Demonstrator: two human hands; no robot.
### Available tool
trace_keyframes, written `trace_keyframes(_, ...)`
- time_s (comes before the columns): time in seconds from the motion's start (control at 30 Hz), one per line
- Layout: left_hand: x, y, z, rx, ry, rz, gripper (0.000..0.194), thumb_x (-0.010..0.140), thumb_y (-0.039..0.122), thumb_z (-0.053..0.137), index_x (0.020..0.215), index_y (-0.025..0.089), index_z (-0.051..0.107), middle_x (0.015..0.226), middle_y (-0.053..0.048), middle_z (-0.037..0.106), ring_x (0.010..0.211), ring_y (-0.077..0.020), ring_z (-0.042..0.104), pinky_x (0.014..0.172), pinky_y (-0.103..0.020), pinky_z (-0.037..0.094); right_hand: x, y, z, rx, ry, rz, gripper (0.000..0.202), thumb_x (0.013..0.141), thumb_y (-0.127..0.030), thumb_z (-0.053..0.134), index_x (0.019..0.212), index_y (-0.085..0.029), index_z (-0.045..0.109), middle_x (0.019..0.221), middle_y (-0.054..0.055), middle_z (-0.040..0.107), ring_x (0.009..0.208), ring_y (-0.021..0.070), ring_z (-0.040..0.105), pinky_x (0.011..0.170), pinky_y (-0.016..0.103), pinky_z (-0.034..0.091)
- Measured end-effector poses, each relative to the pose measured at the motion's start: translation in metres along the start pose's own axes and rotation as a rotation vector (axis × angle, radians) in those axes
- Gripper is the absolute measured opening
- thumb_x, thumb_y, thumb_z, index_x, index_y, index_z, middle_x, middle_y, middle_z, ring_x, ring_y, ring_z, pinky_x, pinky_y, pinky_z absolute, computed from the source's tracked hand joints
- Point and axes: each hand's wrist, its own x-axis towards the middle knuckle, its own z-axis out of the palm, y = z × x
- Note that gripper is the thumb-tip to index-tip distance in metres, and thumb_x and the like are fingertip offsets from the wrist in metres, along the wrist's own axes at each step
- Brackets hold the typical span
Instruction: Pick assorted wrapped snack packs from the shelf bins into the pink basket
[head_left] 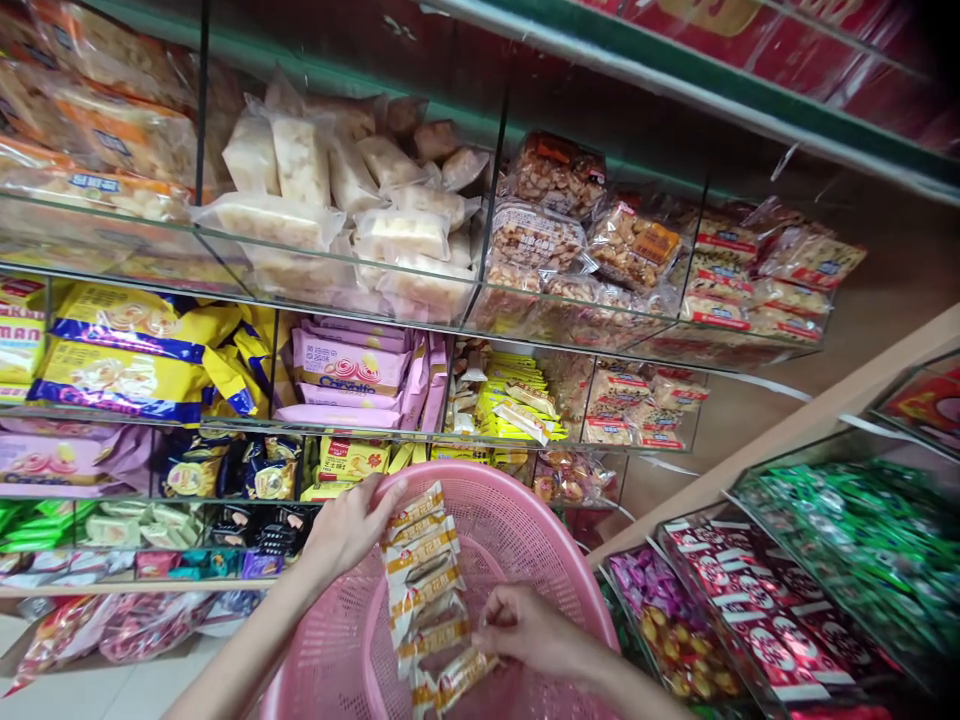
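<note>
A pink perforated plastic basket (555, 510) fills the lower middle of the view. My left hand (351, 530) grips its rim at the upper left, fingers over the edge. Inside the basket runs a row of small clear snack packets (426, 570) with gold-and-white bands, lying overlapped from the far rim towards me. Thumb and fingers of my right hand (525, 632) are pinched at the end of the snack packet (465, 678) nearest me, low in the basket. Part of the basket's inside is hidden by the packets and my right hand.
Glass-fronted shelves hold white wrapped blocks (300, 165), nut bars (540, 235), purple cookie packs (349, 365), yellow bags (124, 350) and thin yellow packets (521, 390). To the right, slanted bins carry red-and-white wrapped sweets (772, 610) and green ones (847, 530), close to the basket.
</note>
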Motion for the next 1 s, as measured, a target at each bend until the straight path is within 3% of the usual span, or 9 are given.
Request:
trace_keyframes(0.17, -0.001, 0.002, 0.001, -0.017, 0.007, 0.03, 0.061, 0.083, 0.064, 0.015, 0.099, 0.022, 0.056, 0.094, -0.013, 0.07, 0.096, -0.0323, 0.064, 0.078, -0.039, 0.044, 0.008, 0.003, 0.011, 0.102, -0.021, 0.077, 0.054, 0.043, -0.057, 0.076, 0.069, -0.018, 0.049, 0.054, -0.007, 0.055, 0.044, 0.0084, 0.049, 0.046, 0.023, 0.037)
trace_keyframes(0.47, -0.002, 0.001, 0.002, -0.027, 0.0, 0.013, 0.06, 0.084, 0.062, 0.016, 0.103, 0.022, 0.056, 0.097, -0.014, 0.07, 0.097, -0.0328, 0.063, 0.078, -0.039, 0.044, 0.016, 0.007, 0.017, 0.164, -0.069, 0.111, 0.06, 0.035, -0.05, 0.081, 0.072, -0.017, 0.047, 0.056, -0.006, 0.059, 0.046, 0.0081, 0.054, 0.047, 0.023, 0.045)
trace_keyframes(0.67, -0.005, 0.001, 0.001, -0.004, 0.005, 0.001, 0.058, 0.083, 0.062, 0.016, 0.095, 0.023, 0.057, 0.089, -0.011, 0.07, 0.093, -0.0322, 0.065, 0.074, -0.037, 0.043, 0.018, 0.009, 0.019, 0.107, -0.006, 0.036, 0.054, 0.043, -0.045, 0.08, 0.071, -0.019, 0.042, 0.057, -0.01, 0.054, 0.047, 0.009, 0.054, 0.045, 0.024, 0.046)
trace_keyframes(0.83, -0.005, 0.002, 0.0, -0.012, 0.009, 0.014, 0.058, 0.083, 0.063, 0.016, 0.093, 0.023, 0.057, 0.086, -0.011, 0.07, 0.089, -0.0303, 0.065, 0.073, -0.036, 0.042, 0.015, 0.008, 0.021, -0.013, 0.036, 0.002, 0.041, 0.055, -0.038, 0.074, 0.073, -0.021, 0.041, 0.055, -0.01, 0.05, 0.043, 0.0091, 0.049, 0.039, 0.022, 0.038)
trace_keyframes(1.0, -0.005, 0.002, -0.002, -0.021, 0.007, 0.017, 0.056, 0.084, 0.061, 0.017, 0.096, 0.023, 0.057, 0.089, -0.011, 0.07, 0.09, -0.0297, 0.065, 0.073, -0.035, 0.042, 0.01, 0.004, 0.014, -0.304, 0.179, -0.082, 0.03, 0.058, -0.03, 0.073, 0.073, -0.02, 0.05, 0.064, -0.004, 0.056, 0.058, 0.0129, 0.052, 0.049, 0.023, 0.033)
